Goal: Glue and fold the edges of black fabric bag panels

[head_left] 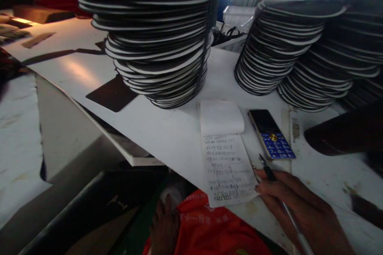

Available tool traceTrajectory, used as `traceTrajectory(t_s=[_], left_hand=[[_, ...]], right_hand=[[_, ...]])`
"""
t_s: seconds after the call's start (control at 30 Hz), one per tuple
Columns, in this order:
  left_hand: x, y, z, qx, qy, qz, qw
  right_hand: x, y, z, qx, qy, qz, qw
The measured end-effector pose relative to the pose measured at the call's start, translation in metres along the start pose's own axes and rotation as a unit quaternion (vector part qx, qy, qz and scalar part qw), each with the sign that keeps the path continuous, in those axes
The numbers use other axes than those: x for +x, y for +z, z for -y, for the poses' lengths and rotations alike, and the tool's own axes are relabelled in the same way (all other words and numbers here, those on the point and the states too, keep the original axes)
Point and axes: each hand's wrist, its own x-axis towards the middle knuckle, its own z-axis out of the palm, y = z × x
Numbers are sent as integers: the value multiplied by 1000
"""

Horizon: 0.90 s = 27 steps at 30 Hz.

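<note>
My right hand [295, 197] is closed around a pen [289, 212], its dark tip end pointing up and away from me. The fingertips touch the right edge of a notepad [223, 167], whose open page bears several lines of handwriting and whose top leaf is folded back. Just beyond that hand lies a mobile phone [271, 134] with blue number keys. Low in the view, my left hand [164, 225] rests beside the red cloth [218, 231] over my lap, fingers stretched forward near a pale, blurred thing. It seems to hold nothing.
A tall stack of dark, pale-edged sheets [161, 59] stands on the white table [176, 135]. More such stacks [278, 48] lean at the right. A dark flat piece [113, 92] lies left, and a dark cylinder [344, 129] juts in from the right.
</note>
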Motion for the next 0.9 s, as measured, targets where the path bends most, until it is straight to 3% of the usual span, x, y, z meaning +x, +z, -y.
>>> traceTrajectory(t_s=[0.5,0.9], left_hand=[[2,4,0,-9,-2,-6,1000],[-4,-10,-1,-20,19,-15,999]], right_hand=[[4,-3,4,-8,2,-3,1000],[3,1,3,3,6,-19,1000]])
